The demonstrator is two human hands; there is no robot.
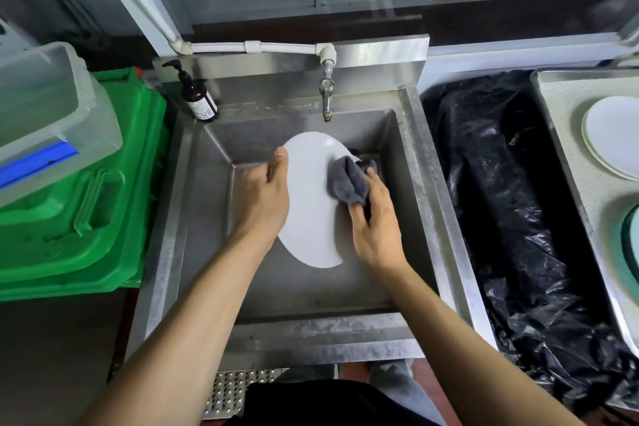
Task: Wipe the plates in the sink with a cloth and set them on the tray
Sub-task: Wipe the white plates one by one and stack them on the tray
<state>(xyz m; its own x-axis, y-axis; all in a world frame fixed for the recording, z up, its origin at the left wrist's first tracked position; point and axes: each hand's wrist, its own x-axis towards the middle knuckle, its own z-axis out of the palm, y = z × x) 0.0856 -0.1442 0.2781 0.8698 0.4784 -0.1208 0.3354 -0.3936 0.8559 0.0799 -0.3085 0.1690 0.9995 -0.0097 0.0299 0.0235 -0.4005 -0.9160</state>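
Observation:
A white plate (309, 197) is held tilted on edge over the steel sink (411, 162). My left hand (266, 197) grips its left rim, thumb lying on the plate's face. My right hand (375, 221) holds a bunched grey cloth (349, 180) pressed against the plate's right side. At the far right a steel tray (560, 104) carries a stack of white plates (612, 137) and a teal-rimmed dish (631, 239) cut off by the frame edge.
A tap (326, 97) hangs over the back of the sink, and a brown pump bottle (197, 97) stands on its left corner. A green crate (79, 197) with a clear plastic box (48, 107) sits left. A bin lined with black plastic (511, 204) separates sink and tray.

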